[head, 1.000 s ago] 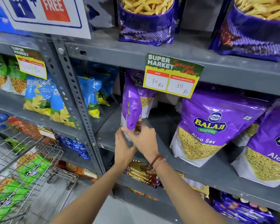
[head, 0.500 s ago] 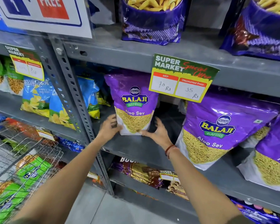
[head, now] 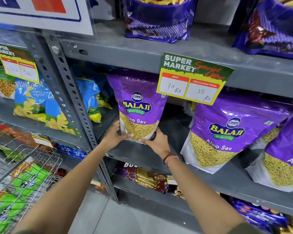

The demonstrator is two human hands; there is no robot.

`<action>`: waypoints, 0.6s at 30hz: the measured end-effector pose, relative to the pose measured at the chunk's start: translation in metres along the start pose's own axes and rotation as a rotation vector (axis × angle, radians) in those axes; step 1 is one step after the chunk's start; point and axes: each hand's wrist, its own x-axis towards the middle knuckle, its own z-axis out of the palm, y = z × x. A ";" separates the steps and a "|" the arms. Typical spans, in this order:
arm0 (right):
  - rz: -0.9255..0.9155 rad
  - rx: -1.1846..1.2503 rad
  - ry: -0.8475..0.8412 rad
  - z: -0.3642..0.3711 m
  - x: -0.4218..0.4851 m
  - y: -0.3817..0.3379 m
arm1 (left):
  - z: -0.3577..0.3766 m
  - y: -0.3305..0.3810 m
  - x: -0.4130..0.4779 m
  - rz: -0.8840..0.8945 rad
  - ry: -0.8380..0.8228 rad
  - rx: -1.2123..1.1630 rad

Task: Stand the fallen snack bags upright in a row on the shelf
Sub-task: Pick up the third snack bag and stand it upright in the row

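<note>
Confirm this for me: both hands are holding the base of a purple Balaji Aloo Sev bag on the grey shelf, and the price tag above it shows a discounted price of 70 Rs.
Not quite. In the head view the price tag gives 70 Rs as the MRP; the discounted price is 35. The rest holds: the left hand and right hand hold the base of the purple Balaji Aloo Sev bag on the grey shelf.

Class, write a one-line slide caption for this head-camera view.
Both hands, left and right, steady an upright purple Aloo Sev bag on the grey shelf.
</note>
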 end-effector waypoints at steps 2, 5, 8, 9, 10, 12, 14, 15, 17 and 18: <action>-0.024 -0.022 0.014 0.004 -0.009 0.002 | -0.001 -0.005 -0.008 -0.002 -0.009 -0.004; -0.058 -0.061 0.029 0.008 -0.020 0.002 | -0.003 -0.012 -0.017 0.036 0.003 -0.021; -0.060 -0.064 0.009 0.010 -0.025 -0.001 | -0.006 -0.007 -0.025 0.051 -0.049 -0.061; -0.054 -0.056 -0.015 0.008 -0.025 -0.002 | -0.008 -0.004 -0.026 0.058 -0.072 -0.101; -0.045 -0.048 -0.053 0.006 -0.025 -0.002 | -0.009 0.000 -0.027 0.069 -0.079 -0.161; -0.048 -0.024 -0.126 -0.004 -0.023 -0.008 | -0.014 0.009 -0.025 0.063 -0.033 -0.308; -0.116 0.065 -0.133 -0.017 -0.021 -0.019 | -0.019 0.026 -0.023 0.054 0.023 -0.459; -0.150 0.131 -0.111 -0.025 -0.019 -0.028 | -0.021 0.035 -0.022 0.050 0.051 -0.534; -0.225 0.287 -0.061 -0.038 -0.014 -0.050 | -0.024 0.054 -0.017 0.042 0.118 -0.669; -0.275 0.359 -0.043 -0.044 -0.012 -0.061 | -0.024 0.062 -0.013 0.033 0.148 -0.712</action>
